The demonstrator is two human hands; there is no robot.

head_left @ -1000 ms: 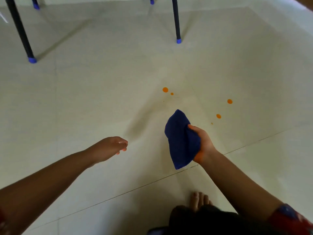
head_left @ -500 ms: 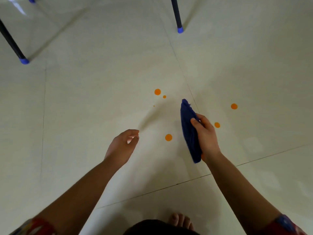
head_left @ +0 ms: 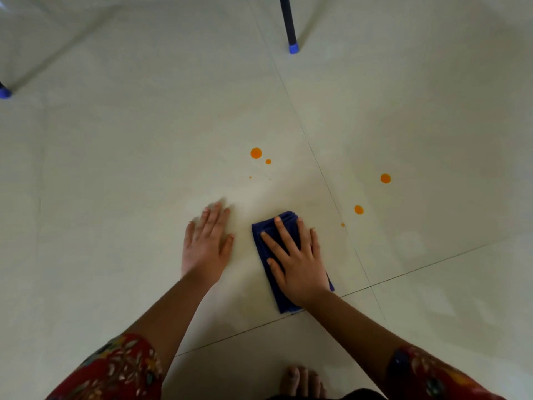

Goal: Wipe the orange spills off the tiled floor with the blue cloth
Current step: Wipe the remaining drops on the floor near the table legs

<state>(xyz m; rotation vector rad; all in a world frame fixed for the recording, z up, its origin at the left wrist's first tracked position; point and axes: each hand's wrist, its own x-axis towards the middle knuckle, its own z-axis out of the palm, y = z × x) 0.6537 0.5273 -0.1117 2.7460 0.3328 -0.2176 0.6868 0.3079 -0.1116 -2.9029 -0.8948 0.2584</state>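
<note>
Pressing cloth (head_left: 284, 304) to floor (head_left: 115, 197), spills pending

1. Floor. Pale glossy tile with thin grout lines, filling the frame. It looks slick, so a cloth should glide on it and may skid if pushed lightly.

2. Cloth. Dark blue, folded into a thick oblong pad, flat on the tile at lower centre. Judged soft, light, limp and absorbent, with nothing fragile about it. Best handled by a flat palm over the middle of the pad, with weight keeping the folds together. Pinching a corner would likely let it unfold.

3. Right hand (head_left: 297, 267). Lies palm down on the cloth, fingers straight and fanned, tips near the pad's far edge. The arm reaches in from the lower right.

4. Left hand (head_left: 206, 246). Flat on bare tile just left of the cloth and apart from it, fingers extended. It appears to brace the body.

5. Spills. Round orange drops, none under the visible cloth edge. The largest (head_left: 256, 153) sits above centre with a smaller one (head_left: 268, 161) beside it. Two more (head_left: 385, 178) (head_left: 358, 209) lie right of the cloth, across a grout line. A small dot (head_left: 342, 224) is nearest the pad.
</note>
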